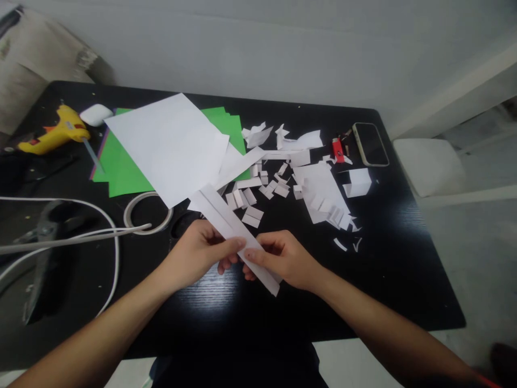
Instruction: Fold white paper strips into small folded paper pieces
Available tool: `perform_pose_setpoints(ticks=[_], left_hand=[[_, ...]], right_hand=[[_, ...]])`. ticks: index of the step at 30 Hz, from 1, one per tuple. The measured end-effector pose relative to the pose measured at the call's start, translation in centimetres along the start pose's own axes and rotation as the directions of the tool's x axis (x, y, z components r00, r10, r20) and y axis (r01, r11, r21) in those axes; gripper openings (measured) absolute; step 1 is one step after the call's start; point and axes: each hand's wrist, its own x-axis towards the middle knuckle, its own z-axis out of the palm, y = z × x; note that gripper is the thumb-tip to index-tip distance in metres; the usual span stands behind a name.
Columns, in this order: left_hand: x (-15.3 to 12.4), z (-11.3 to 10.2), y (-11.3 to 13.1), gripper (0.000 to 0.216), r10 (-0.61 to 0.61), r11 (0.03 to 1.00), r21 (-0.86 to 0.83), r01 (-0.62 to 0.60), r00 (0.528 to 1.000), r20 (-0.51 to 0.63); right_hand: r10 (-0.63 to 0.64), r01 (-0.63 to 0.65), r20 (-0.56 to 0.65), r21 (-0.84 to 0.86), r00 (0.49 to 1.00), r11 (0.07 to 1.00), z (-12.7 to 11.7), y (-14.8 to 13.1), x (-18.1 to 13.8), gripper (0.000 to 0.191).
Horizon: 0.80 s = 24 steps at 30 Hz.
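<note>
A long folded strip of white paper slants across the middle of the view, held above the black table. My left hand pinches it from the left, thumb on top and fingers beneath. From the right, my right hand grips the same strip near its lower end, the two thumbs almost meeting. The strip's upper end reaches the large white sheet. Just beyond my hands lie several small folded paper pieces in a loose scatter.
Green sheets lie under the white one. A yellow glue gun, a white case and looped white cable are on the left. Right of the scraps are a red lighter, a phone and another paper sheet.
</note>
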Motion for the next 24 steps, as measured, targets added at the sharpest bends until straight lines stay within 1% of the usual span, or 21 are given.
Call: perform_pose_setpoints(ticks=[4,6,10,13,16,18,20,24], left_hand=[[0.0,-0.7,0.7,0.028,0.061,0.997,0.057,-0.051,0.983,-0.174],[0.0,-1.0,0.9,0.031,0.058,0.997,0.067,-0.045,0.977,-0.204],[0.0,-1.0,0.4,0.032,0.007,0.999,0.034,-0.002,0.985,-0.175],[0.0,-0.4,-0.3,0.032,-0.030,1.000,0.003,0.031,0.993,-0.114],[0.0,0.2,-0.7,0.032,-0.073,0.997,-0.019,0.072,0.996,-0.050],[0.0,0.3,-0.7,0.031,-0.080,0.997,-0.023,0.079,0.996,-0.030],[0.1,0.2,-0.5,0.031,-0.059,0.998,-0.024,0.058,0.997,-0.040],[0.3,-0.3,0.3,0.030,-0.014,0.999,-0.039,0.009,0.993,-0.116]], right_hand=[[0.006,-0.006,0.014,-0.025,1.000,1.000,-0.1,0.0,0.0,0.034],[0.009,-0.008,0.018,-0.019,1.000,1.000,-0.2,0.0,0.0,0.034],[0.023,-0.022,0.027,-0.020,0.999,1.000,-0.3,0.1,0.0,0.034],[0.023,-0.023,0.038,-0.019,0.999,1.000,-0.1,0.1,0.0,0.033],[0.007,-0.007,0.012,-0.025,1.000,1.000,0.1,0.0,0.0,0.035],[-0.005,0.005,-0.006,-0.045,1.000,0.999,0.2,-0.1,0.0,0.036],[-0.012,0.011,-0.017,-0.070,1.000,0.998,0.1,-0.2,0.0,0.036],[-0.019,0.014,-0.051,-0.086,0.999,0.996,-0.1,0.1,0.0,0.035]])
